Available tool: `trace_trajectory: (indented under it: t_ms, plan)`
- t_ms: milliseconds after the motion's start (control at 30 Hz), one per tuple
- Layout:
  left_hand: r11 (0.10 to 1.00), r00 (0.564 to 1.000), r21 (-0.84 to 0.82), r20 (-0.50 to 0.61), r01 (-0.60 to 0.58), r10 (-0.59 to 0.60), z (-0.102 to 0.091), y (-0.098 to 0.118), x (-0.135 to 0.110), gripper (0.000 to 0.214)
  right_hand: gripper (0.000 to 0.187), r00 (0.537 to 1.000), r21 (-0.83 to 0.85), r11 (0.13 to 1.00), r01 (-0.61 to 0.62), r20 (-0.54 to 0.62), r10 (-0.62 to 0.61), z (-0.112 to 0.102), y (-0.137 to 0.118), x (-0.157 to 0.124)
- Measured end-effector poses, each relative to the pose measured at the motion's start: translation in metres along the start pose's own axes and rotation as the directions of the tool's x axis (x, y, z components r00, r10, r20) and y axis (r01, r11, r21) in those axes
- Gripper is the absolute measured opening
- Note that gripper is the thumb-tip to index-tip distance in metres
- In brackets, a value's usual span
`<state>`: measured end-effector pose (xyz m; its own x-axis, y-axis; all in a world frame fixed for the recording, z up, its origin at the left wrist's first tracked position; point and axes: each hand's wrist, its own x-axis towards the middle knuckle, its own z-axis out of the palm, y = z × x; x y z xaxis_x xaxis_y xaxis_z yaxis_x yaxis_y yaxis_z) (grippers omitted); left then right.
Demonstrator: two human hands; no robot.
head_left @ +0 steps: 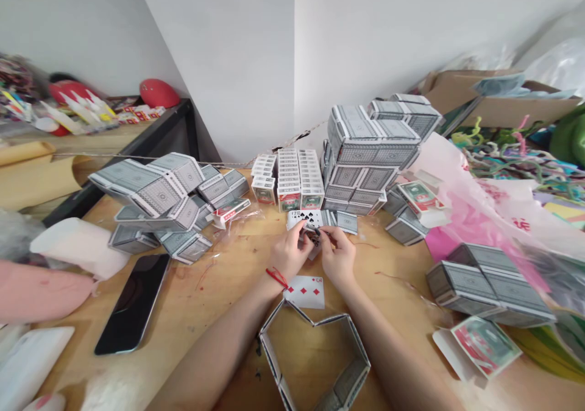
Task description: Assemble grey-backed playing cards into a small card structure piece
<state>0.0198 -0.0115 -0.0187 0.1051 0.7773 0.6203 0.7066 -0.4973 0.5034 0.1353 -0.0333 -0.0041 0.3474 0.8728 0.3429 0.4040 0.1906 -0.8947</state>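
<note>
Both my hands meet over the middle of the wooden table [219, 289]. My left hand [289, 251], with a red string at the wrist, pinches a fanned group of playing cards [307, 219] whose top card shows black spades. My right hand [339, 254] is closed on the same cards from the right. A card with red diamonds [307, 291] lies face up just below my hands. Between my forearms stands a heart-shaped ring of folded cards [315, 362].
Stacks of grey-backed card packs [372, 149] stand at the back, with white boxes [292, 179] beside them; more packs lie at left [155, 201] and right [489, 286]. A black phone [134, 301] lies at left. Pink plastic bag [461, 216] and a boxed deck [484, 344] at right.
</note>
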Motion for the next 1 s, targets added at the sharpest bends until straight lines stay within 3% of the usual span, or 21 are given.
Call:
trace_trajectory:
  t_ms: [133, 367, 500, 867, 1000]
  plan:
    - [0.999, 1.0, -0.047, -0.005, 0.02, -0.02, -0.003, -0.001, 0.002, 0.032, 0.017, 1.0, 0.028, 0.999, -0.029, -0.002, 0.029, -0.002, 0.004, 0.004]
    - [0.929, 0.994, -0.36, 0.091, 0.082, -0.053, -0.014, 0.004, 0.01, 0.023, 0.017, 0.999, -0.023, 0.999, 0.025, 0.049, -0.024, -0.004, 0.002, 0.005]
    - [0.923, 0.995, -0.38, 0.1, 0.062, -0.026, -0.015, 0.004, 0.013, 0.012, 0.018, 0.992, -0.051, 0.993, 0.109, 0.067, -0.105, -0.003, 0.0, 0.004]
    - [0.935, 0.987, -0.354, 0.139, -0.03, 0.084, -0.014, 0.001, 0.01, 0.024, 0.022, 0.97, -0.204, 0.949, 0.242, 0.024, -0.243, -0.01, 0.008, 0.008]
    - [0.948, 0.99, -0.318, 0.126, -0.023, 0.066, -0.013, 0.003, 0.009, 0.024, 0.022, 0.964, -0.207, 0.941, 0.266, 0.028, -0.266, -0.012, 0.009, 0.009]
